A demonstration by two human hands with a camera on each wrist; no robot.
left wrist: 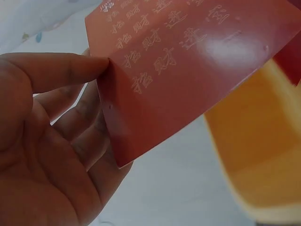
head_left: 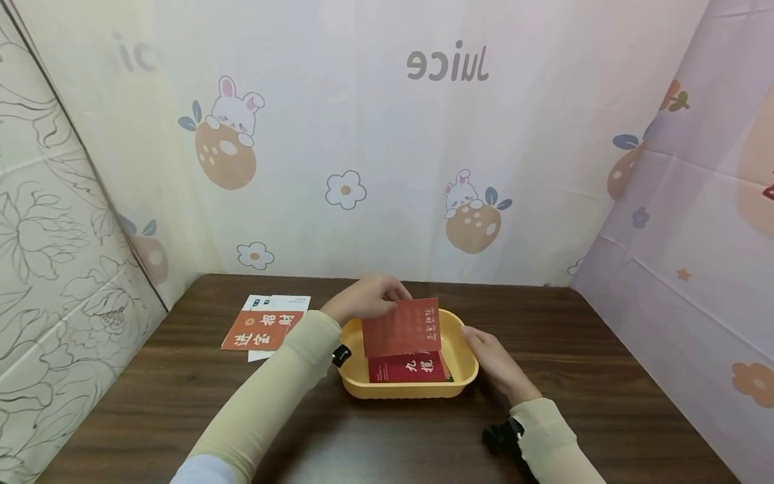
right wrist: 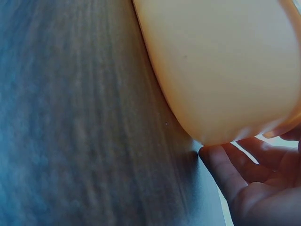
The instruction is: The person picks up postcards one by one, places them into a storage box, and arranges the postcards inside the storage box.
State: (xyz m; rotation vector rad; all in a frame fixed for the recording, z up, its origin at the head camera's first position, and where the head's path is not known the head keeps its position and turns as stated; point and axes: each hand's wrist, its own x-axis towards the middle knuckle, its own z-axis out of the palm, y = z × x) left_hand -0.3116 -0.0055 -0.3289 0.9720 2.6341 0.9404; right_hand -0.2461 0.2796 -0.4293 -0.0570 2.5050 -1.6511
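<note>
Left hand (head_left: 370, 298) pinches a red envelope (head_left: 399, 329) mid-frame, right hand (head_left: 497, 361) grips the yellow tray (head_left: 411, 391), guessing so nothing slides.

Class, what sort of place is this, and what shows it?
Probably a small indoor tabletop filming corner. A wood-grain table stands within printed sheets at the back and both sides, and a black device, perhaps a camera, sits at the right wrist.

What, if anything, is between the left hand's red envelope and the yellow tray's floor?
A darker red envelope lies in the yellow tray, partly hidden by the held envelope; a sliver of something else shows at its right edge.
</note>
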